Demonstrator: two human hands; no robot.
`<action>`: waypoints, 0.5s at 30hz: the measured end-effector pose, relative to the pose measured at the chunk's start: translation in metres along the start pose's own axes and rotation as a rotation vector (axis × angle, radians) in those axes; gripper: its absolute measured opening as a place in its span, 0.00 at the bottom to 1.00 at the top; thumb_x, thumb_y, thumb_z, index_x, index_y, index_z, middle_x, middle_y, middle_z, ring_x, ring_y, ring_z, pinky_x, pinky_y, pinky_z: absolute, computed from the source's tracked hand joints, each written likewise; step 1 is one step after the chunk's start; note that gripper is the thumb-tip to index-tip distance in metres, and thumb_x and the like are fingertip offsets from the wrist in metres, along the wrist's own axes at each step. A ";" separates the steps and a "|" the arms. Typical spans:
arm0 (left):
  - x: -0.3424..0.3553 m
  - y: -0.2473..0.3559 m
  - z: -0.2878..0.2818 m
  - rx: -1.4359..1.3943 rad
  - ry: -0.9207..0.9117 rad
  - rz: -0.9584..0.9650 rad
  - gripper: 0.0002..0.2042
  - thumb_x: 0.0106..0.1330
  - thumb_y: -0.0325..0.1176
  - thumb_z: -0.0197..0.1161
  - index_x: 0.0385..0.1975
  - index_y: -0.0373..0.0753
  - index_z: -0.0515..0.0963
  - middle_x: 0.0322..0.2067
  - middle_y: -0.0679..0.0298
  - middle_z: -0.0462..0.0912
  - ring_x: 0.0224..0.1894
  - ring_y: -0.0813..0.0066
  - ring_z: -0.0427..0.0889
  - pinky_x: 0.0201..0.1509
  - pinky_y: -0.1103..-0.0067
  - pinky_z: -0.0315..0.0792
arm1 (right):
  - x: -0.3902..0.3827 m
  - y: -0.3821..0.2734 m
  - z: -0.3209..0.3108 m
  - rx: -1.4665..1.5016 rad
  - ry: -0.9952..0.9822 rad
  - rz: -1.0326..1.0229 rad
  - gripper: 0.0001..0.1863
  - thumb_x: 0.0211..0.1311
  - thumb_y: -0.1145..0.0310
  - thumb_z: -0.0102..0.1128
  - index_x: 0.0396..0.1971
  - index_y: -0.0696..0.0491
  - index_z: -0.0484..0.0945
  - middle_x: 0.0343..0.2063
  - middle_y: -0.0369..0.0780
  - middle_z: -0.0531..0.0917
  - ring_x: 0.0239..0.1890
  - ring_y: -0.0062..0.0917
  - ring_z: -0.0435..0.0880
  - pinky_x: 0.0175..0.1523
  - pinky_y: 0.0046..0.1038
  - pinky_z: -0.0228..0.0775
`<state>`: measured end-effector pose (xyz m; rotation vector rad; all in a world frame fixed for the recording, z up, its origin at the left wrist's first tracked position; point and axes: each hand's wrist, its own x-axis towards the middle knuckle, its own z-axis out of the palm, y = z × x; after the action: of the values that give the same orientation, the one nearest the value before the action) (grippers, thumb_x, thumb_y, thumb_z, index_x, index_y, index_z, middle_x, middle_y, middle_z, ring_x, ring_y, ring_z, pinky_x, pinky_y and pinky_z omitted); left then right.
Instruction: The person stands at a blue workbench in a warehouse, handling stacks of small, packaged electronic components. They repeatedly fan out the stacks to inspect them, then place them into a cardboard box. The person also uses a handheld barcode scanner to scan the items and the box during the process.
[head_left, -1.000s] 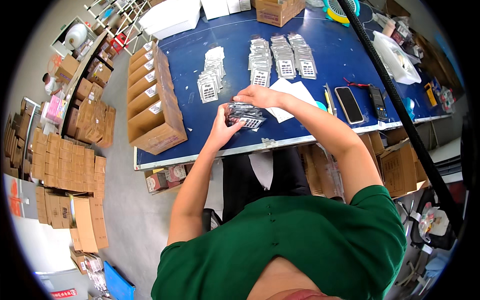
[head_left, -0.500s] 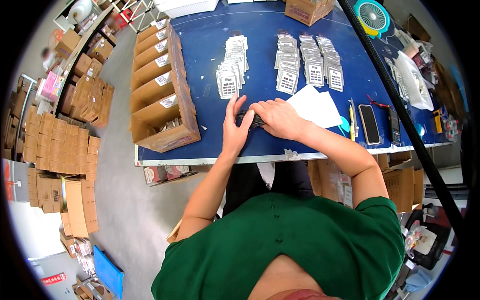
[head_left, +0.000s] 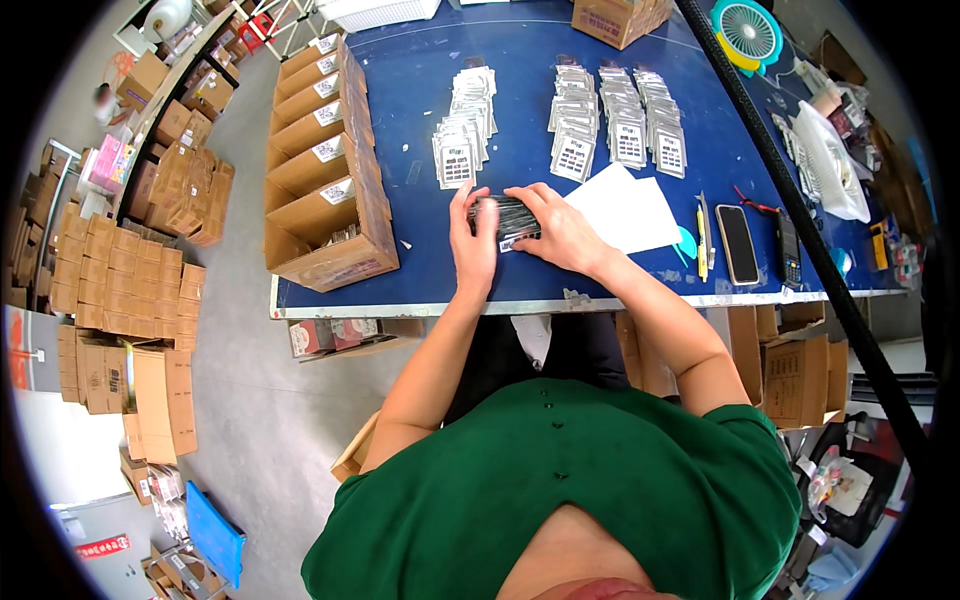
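Observation:
A thick stack of thin flat packs (head_left: pixel 508 216), dark along the edges with a white printed label low on it, sits between my two hands above the blue table. My left hand (head_left: pixel 474 245) is closed on its left end, fingers at the far side. Over the right end curls my right hand (head_left: pixel 562 235), fingers along the top and side. Just beyond my left fingers lies a row of overlapping white printed cards (head_left: pixel 462 130). More such rows, a left one (head_left: pixel 573 130), a middle one (head_left: pixel 624 125) and a right one (head_left: pixel 664 130), lie farther right.
Left of my hands stands a divided cardboard box (head_left: pixel 345 268), with packs in its nearest compartment. White paper sheets (head_left: pixel 640 215) lie by my right wrist, then a yellow cutter (head_left: pixel 702 240), a phone (head_left: pixel 737 245) and a handheld scanner (head_left: pixel 788 255). A black pole (head_left: pixel 790 190) slants across the right.
The stack has turned so its broad row of edges and label now show between my hands. My right hand has shifted slightly right, opening the gap between the hands.

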<state>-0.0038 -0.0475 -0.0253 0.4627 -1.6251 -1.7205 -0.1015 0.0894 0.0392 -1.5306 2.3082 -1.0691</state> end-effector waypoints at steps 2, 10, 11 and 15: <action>-0.009 0.009 0.013 0.189 0.002 0.094 0.35 0.66 0.38 0.70 0.70 0.37 0.61 0.56 0.55 0.77 0.55 0.66 0.77 0.60 0.71 0.71 | -0.005 0.003 0.004 -0.007 0.049 -0.032 0.42 0.43 0.71 0.79 0.62 0.55 0.70 0.52 0.48 0.76 0.56 0.46 0.77 0.60 0.40 0.73; -0.005 -0.014 0.010 -0.201 -0.017 0.009 0.23 0.77 0.30 0.56 0.69 0.35 0.62 0.57 0.55 0.76 0.55 0.70 0.77 0.62 0.74 0.70 | -0.017 0.013 0.042 0.381 0.280 0.052 0.54 0.46 0.75 0.78 0.73 0.57 0.54 0.65 0.52 0.67 0.67 0.45 0.70 0.69 0.37 0.66; -0.008 -0.011 0.015 -0.201 0.005 0.008 0.22 0.77 0.32 0.56 0.68 0.35 0.64 0.55 0.57 0.78 0.55 0.71 0.76 0.62 0.74 0.70 | -0.018 0.010 0.050 0.377 0.322 0.054 0.56 0.46 0.75 0.78 0.74 0.57 0.52 0.65 0.52 0.66 0.68 0.46 0.68 0.70 0.38 0.65; -0.006 -0.006 0.012 0.029 0.069 0.006 0.20 0.77 0.33 0.57 0.65 0.34 0.67 0.51 0.59 0.79 0.51 0.75 0.77 0.58 0.77 0.71 | -0.022 0.011 0.068 0.659 0.426 0.156 0.59 0.51 0.73 0.78 0.77 0.57 0.44 0.73 0.52 0.58 0.74 0.42 0.61 0.74 0.36 0.59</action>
<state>-0.0094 -0.0349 -0.0304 0.5255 -1.6019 -1.6608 -0.0659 0.0786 -0.0227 -0.9169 1.9250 -1.9940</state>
